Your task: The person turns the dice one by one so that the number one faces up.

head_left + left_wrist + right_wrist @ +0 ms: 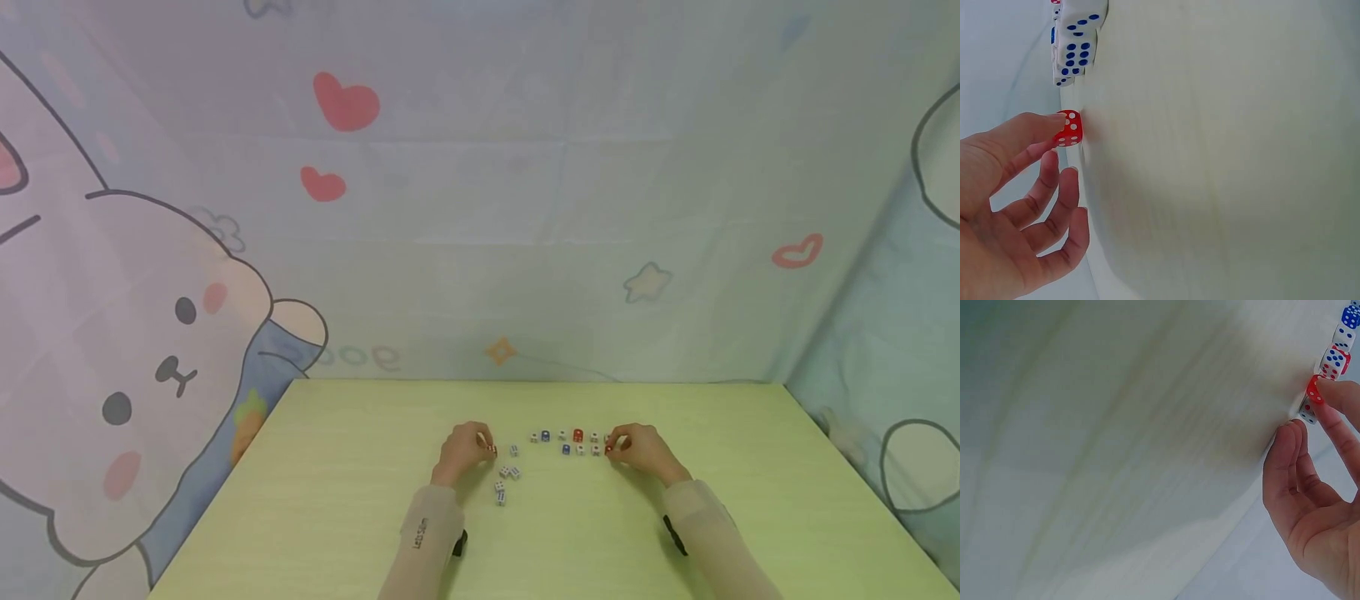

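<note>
My left hand (pixel 462 452) pinches a red die (pixel 1071 129) with white dots between thumb and index finger, low at the tabletop. Its other fingers are loosely bent in the left wrist view. Just right of it are several white dice (pixel 500 498) with blue dots, scattered towards the front. At the right end of two rows of dice, my right hand (pixel 639 450) pinches another red die (pixel 1315 389). Beside that die, in the right wrist view, stands a white die (pixel 1334 359). Blue dice (pixel 566 449) and a red die (pixel 577 435) stand among white ones in the rows.
The pale yellow-green table (pixel 337 500) reaches back to a hanging cloth (pixel 525 208) printed with hearts and a rabbit. More of this cloth hangs at both sides. A dark band (pixel 675 535) shows at the right wrist.
</note>
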